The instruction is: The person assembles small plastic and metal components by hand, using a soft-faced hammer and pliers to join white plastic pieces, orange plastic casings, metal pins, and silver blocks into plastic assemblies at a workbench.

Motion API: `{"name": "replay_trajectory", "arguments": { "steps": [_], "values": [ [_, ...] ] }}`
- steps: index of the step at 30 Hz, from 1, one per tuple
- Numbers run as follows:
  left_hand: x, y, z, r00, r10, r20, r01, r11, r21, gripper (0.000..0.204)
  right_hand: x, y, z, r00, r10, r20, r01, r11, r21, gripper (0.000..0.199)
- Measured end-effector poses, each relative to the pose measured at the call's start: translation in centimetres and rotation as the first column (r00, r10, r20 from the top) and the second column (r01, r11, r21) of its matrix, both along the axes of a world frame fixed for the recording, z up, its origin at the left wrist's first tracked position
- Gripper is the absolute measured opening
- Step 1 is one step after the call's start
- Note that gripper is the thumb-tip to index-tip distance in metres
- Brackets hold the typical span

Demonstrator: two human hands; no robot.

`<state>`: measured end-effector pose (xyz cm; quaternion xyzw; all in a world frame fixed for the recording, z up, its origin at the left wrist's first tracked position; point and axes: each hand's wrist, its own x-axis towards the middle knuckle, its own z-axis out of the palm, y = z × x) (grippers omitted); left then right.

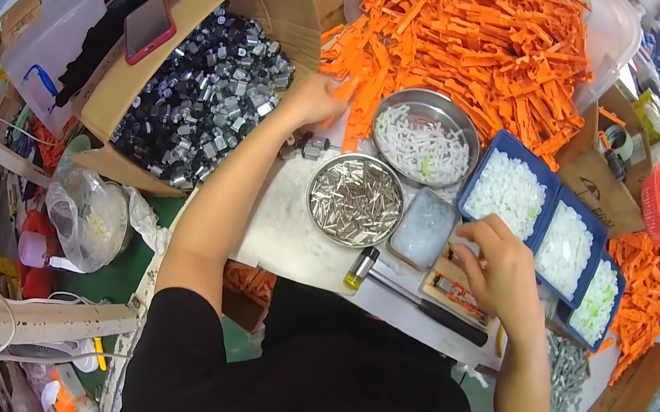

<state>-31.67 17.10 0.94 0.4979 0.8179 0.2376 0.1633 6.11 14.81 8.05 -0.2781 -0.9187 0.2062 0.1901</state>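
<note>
My left hand (pixel 315 103) reaches to the near left edge of a large heap of orange plastic strips (pixel 483 39). Its fingers close around one orange plastic strip (pixel 334 115). On the right, my right hand (pixel 498 266) hovers with thumb and fingertips drawn together over a small wooden fixture (pixel 457 287); whatever they pinch is too small to make out. Just left of that hand lies a shallow clear dish (pixel 423 229) of pale bluish, gel-like material. A round metal tin (pixel 348 238) of short metal pins and another tin (pixel 395 167) of white plastic pieces stand between my hands.
A hammer (pixel 451 321) with a yellow-and-black head lies along the near table edge. Three blue trays (pixel 552 217) of small white and greenish parts stand right. At left, a cardboard box (pixel 288 4) holds black and clear parts; a red-cased phone (pixel 149 29) rests on its flap.
</note>
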Motion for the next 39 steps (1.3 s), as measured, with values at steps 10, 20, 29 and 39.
{"name": "replay_trajectory", "arguments": {
  "steps": [10, 20, 29, 39],
  "values": [
    [10.0, -3.8, 6.8, 0.563, -0.696, 0.447, 0.76, 0.648, 0.051, 0.018, -7.0, 2.1, -0.3, 0.943, 0.03, 0.331, -0.121, 0.959, 0.258, 0.048],
    [1.1, 6.4, -1.5, 0.825, -0.241, -0.512, 0.241, 0.968, -0.067, 0.028, 9.4, 6.8, -3.9, 0.873, -0.487, -0.034, 0.488, 0.869, 0.077, 0.03],
    [10.6, 0.2, 7.4, 0.87, -0.446, 0.211, 0.299, 0.817, 0.494, 0.031, 8.9, 4.1, -7.8, 0.981, -0.193, -0.025, 0.193, 0.981, 0.006, 0.026],
    [24.0, -7.5, 0.8, 0.439, -0.583, 0.684, 0.177, 0.802, 0.57, 0.033, 9.8, 3.2, -7.9, 0.965, -0.26, 0.044, 0.252, 0.959, 0.13, 0.024]
  ]
}}
